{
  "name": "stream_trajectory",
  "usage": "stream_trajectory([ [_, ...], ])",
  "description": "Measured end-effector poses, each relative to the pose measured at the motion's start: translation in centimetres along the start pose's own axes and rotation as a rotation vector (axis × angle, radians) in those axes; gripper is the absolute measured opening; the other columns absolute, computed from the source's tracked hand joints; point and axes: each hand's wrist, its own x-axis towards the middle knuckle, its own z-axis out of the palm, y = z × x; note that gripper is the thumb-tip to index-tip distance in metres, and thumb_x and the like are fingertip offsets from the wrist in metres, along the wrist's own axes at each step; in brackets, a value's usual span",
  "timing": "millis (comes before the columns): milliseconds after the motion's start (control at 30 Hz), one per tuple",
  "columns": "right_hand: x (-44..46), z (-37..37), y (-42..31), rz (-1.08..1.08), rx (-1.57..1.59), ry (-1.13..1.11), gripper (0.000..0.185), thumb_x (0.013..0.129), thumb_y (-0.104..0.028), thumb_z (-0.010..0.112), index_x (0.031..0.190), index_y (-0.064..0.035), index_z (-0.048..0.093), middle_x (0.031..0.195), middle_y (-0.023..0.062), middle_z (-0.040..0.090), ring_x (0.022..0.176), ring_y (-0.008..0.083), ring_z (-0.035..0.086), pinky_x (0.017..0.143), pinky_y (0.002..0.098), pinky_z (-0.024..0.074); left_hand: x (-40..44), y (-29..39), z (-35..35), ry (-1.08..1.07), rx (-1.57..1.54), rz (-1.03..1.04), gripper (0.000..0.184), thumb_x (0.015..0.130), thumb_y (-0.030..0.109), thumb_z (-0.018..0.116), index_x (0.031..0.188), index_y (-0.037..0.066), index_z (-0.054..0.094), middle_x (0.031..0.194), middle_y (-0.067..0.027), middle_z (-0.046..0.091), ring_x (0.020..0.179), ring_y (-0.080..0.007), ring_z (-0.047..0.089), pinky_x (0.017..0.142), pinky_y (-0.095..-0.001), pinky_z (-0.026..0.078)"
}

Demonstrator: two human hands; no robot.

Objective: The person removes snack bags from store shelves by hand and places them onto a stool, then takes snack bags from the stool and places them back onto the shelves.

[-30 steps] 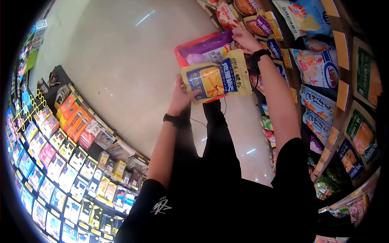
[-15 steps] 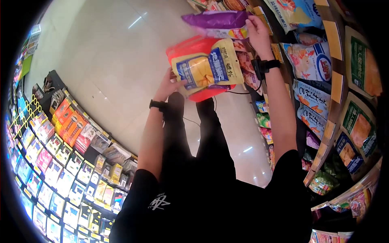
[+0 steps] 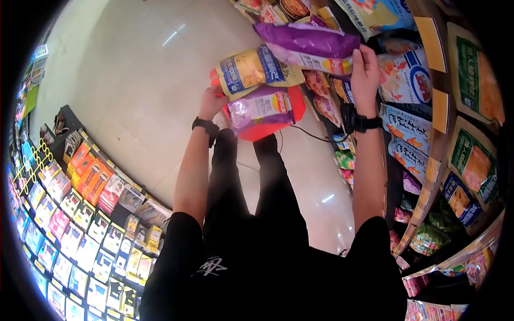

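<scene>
My right hand pinches the end of a long purple snack bag, held up near the right-hand shelf. Below it, a red basket holds a second purple bag. A yellow and blue snack pouch lies across the basket's far side, partly covered by the raised bag. At the basket's left edge is my left hand, its fingers closed round the red rim.
Shelves of snack bags curve along the right. On the left stands a rack of small boxed goods with orange packets above. Pale floor lies between; a black cable hangs by the basket.
The right hand has lifted the long purple bag and moved it right. The yellow pouch has shifted to the basket's far side, uncovering the other purple bag. The left hand now grips the rim.
</scene>
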Motion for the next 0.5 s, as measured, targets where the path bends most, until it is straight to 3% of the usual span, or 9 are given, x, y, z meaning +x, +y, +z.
stream_trajectory([
  [100,-0.5,-0.7,0.6,0.013,-0.015,0.013,0.017,0.094,-0.012,0.051,0.105,0.0002,0.055,0.095,0.0031,0.06,0.086,0.0085,0.054,0.079,0.0217,0.0424,1.5,1.3,0.0,0.052,0.218,-0.047,0.023,0.065,0.014,0.068,0.085,0.003,0.067,0.08,-0.0157,0.066,0.076,-0.0294,0.065,0.072,-0.0364,0.052],
  [133,-0.9,-1.0,0.9,0.028,-0.012,0.026,0.017,0.094,-0.012,0.051,0.105,0.0004,0.055,0.095,0.0032,0.06,0.087,0.0088,0.054,0.079,0.0218,0.0424,1.7,1.9,0.0,0.045,0.159,-0.081,0.019,0.065,0.014,0.066,0.081,0.005,0.068,0.074,-0.0135,0.067,0.072,-0.0286,0.065,0.07,-0.036,0.052],
  [500,-5.0,-4.0,-0.5,0.057,-0.114,0.207,0.016,0.093,-0.012,0.052,0.101,0.0009,0.054,0.093,0.0038,0.059,0.085,0.0094,0.053,0.078,0.0223,0.0422,1.1,4.4,-0.9,-0.127,-0.079,-0.145,0.033,0.071,0.019,0.072,0.098,0.0,0.066,0.082,-0.0091,0.067,0.076,-0.0175,0.063,0.073,-0.0307,0.049],
])
